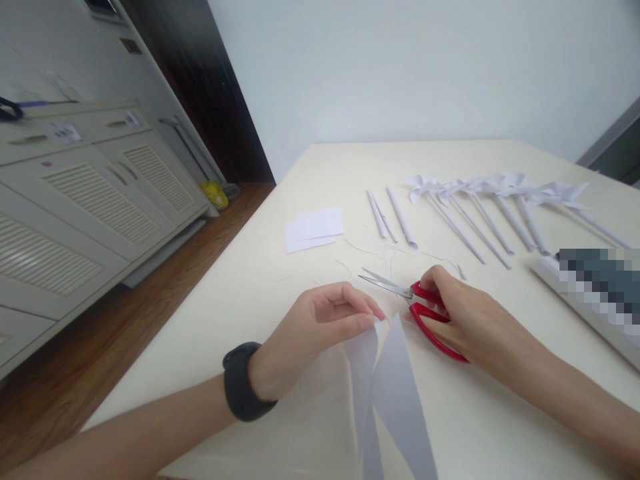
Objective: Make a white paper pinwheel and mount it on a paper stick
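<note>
Between the thumb and fingers of my left hand (333, 317) I pinch the tip of a white sheet of paper (400, 387). The sheet has slits in it, and its pointed flaps hang down toward the table's front edge. My right hand (463, 317) has its fingers through the red handles of a pair of scissors (387, 285). The blades are slightly apart and point left, above and beyond the paper without touching it. A dark band sits on my left wrist.
On the white table (250, 293) lie two small paper cards (317, 228), rolled paper tubes (401, 217) and thin paper trimmings (385, 250). Several paper pinwheels (470, 190) on sticks lie at the back right. A pixelated object (600, 287) is at the right edge. Louvred cabinets (95, 193) stand left.
</note>
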The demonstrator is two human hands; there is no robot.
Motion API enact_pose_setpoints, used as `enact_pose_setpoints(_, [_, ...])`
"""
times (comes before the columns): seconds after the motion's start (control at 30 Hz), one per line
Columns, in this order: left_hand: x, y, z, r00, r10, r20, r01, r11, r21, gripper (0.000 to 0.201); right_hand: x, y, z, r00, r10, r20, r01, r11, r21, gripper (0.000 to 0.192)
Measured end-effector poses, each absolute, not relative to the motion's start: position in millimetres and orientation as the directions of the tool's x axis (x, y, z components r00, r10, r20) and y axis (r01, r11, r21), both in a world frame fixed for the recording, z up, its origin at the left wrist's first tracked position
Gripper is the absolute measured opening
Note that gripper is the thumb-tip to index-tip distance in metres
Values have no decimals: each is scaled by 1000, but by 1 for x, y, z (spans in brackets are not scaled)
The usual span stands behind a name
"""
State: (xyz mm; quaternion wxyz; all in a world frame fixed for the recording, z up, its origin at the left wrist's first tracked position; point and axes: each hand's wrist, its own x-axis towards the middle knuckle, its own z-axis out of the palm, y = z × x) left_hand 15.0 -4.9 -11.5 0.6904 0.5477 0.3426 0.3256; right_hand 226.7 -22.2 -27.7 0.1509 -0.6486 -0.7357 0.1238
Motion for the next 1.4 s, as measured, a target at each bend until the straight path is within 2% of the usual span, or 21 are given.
enact_pose_setpoints(0.1, [15, -5, -11, 573, 807, -140, -47, 204, 978, 8, 233, -18, -32, -131, 989, 62, 916, 145, -374, 10])
enact_pose_setpoints(0.67, [15, -4, -12, 609, 776, -161, 29, 181, 983, 8, 242, -12, -36, -239, 968, 71, 883, 247, -398, 15])
enact_pose_setpoints(0.93, [17, -5, -12, 563, 798, -215, 59, 221, 973, 7, 249, -12, -34, -254, 967, 37, 855, 242, -458, 19])
enact_pose_setpoints(1.17, [18, -4, -12, 532, 817, -224, 109, 197, 974, 4, 244, -15, -28, -246, 969, 19, 858, 226, -461, 19])
enact_pose_setpoints(1.3, [18, -3, -14, 539, 816, -207, 114, 173, 978, 5, 230, -24, -17, -225, 969, 103, 836, 246, -490, 13])
enact_pose_setpoints(1.4, [19, -3, -15, 538, 820, -193, 108, 160, 981, 5, 217, -34, -12, -299, 940, 162, 765, 338, -548, 9])
